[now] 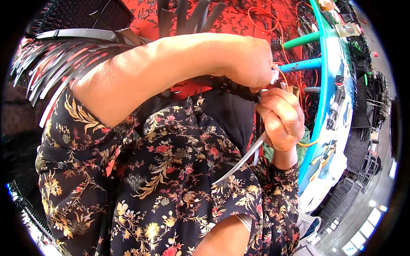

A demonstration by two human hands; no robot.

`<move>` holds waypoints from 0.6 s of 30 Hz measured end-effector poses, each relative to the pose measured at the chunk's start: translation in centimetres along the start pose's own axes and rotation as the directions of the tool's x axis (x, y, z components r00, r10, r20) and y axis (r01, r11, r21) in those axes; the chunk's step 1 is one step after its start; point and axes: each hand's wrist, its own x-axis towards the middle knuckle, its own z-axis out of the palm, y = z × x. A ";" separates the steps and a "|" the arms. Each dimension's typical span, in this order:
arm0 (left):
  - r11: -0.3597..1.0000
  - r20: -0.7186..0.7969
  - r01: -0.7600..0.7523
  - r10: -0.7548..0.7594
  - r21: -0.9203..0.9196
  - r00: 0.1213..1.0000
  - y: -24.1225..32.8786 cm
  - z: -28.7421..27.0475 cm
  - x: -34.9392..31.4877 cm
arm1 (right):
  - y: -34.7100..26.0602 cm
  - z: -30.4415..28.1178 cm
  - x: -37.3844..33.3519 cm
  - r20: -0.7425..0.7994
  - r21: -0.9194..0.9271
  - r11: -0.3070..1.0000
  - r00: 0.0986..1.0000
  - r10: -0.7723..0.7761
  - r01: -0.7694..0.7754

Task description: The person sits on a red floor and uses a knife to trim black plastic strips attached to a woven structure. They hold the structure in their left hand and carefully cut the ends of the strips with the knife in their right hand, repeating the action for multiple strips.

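Note:
My left arm reaches across from the left, and my left hand (252,64) is curled with its back up. Most of its fingers are hidden; something white shows at its edge (275,74). Just below it, my right hand (282,117) is closed with the fingers folded in. A flat pale grey strip (241,164) comes out from under the right hand and trails down over my floral clothing. The two hands nearly meet at a dark piece (243,90), mostly covered by my left hand and arm. What the left fingers grip is hidden.
Many loose grey strips (51,64) fan out at the left. A black woven panel (102,17) lies at the upper left. Dark scraps litter the red surface (239,21). An orange cord (279,30) loops near a blue bar (301,65) and green bar (301,40) joined to a blue rim (326,81).

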 end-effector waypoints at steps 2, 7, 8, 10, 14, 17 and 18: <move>0.999 -0.056 -0.005 0.003 -0.039 0.998 -0.8 0.6 -0.1 | 0.0 0.3 0.1 0.024 0.007 1.000 0.999 -0.030 0.030; 0.998 -0.145 -0.014 0.023 0.060 0.989 -0.5 0.0 -0.8 | -0.2 0.6 0.9 -0.033 0.134 0.942 0.948 0.316 -0.309; 0.997 -0.158 0.000 0.012 0.072 0.987 -0.9 0.1 -0.7 | 0.3 0.5 1.1 -0.017 0.111 0.947 0.953 0.304 -0.300; 0.992 -0.169 0.026 -0.004 0.125 0.986 -1.0 -0.1 -0.4 | 1.0 0.7 1.4 -0.010 0.146 0.914 0.923 0.384 -0.378; 0.994 -0.197 0.004 0.017 0.109 0.980 -1.7 0.0 -0.9 | 1.2 1.2 1.8 0.112 0.422 0.663 0.762 0.638 -0.618; 0.999 -0.170 0.000 -0.008 -0.047 0.985 -2.1 -0.2 -1.2 | 0.8 0.7 3.1 0.311 0.458 0.334 0.501 0.808 -0.824; 1.000 -0.203 -0.017 0.013 -0.015 0.979 -1.8 -0.2 -1.4 | 0.8 0.5 3.4 0.333 0.454 0.310 0.481 0.811 -0.836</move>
